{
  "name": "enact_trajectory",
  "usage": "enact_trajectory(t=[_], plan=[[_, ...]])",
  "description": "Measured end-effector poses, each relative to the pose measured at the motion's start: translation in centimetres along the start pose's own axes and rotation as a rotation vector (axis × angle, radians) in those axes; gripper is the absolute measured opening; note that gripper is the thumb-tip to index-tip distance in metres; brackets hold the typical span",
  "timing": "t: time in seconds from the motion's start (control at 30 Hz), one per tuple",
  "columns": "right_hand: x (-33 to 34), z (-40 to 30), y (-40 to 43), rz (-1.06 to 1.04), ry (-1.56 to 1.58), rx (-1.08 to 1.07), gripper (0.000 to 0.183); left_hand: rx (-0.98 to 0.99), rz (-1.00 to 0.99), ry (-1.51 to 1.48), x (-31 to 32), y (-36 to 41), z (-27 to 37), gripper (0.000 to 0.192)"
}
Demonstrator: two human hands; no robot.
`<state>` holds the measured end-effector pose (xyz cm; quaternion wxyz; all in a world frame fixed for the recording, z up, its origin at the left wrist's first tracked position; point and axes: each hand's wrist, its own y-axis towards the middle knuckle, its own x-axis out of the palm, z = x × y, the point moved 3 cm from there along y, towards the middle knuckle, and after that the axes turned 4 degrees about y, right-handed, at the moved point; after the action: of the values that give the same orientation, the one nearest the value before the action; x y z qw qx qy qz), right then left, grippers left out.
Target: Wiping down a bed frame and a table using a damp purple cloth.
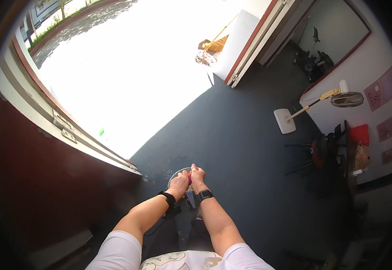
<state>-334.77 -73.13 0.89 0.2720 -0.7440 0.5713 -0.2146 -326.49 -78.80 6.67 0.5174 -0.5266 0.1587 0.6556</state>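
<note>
Both of my hands are close together at the lower middle, above a round vessel with a pale rim (169, 179), perhaps a bucket or basin. My left hand (179, 184) is curled around part of a small purple-pink item (190, 179), which looks like a cloth or something similar. My right hand (197, 176) grips the same item from the other side, its thumb pointing up. Most of the item is hidden by my fingers. Each wrist wears a black band. Below my hands is a dark grey object (190, 199) that I cannot identify.
A dark red door (64, 168) with metal hinges stands at the left. Bright ground lies beyond the doorway, with a mop (206, 58) by the opposite door panel. To the right are a pedestal fan (285, 120), a chair (318, 152) and a red bag (360, 134). The grey floor (236, 141) lies between.
</note>
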Motion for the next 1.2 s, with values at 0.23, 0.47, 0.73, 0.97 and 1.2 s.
enact_trajectory(t=[0.23,0.47,0.73,0.97,1.2], plan=[[0.3,-7.4,-9.7,-0.599,-0.233,0.09,0.028,0.06,0.15,-0.145,-9.2,-5.5,-1.2,0.046],[4.3,-5.5,-15.6,-1.131,-0.217,-0.019,0.038,-0.235,-0.424,-1.521,-9.1,-17.5,-6.4,0.036],[8.1,1.3,-25.9,-1.417,-0.668,-0.361,0.047,-0.422,0.352,-1.538,-6.9,-31.9,-8.6,0.037],[11.8,2.8,-39.3,-1.552,-0.87,-1.004,0.041,-0.589,0.692,-0.971,-5.0,-43.9,-12.0,0.046],[16.3,10.6,-52.7,-2.013,-1.031,-0.915,0.032,-0.578,1.142,-1.128,0.5,-59.7,-20.0,0.038]])
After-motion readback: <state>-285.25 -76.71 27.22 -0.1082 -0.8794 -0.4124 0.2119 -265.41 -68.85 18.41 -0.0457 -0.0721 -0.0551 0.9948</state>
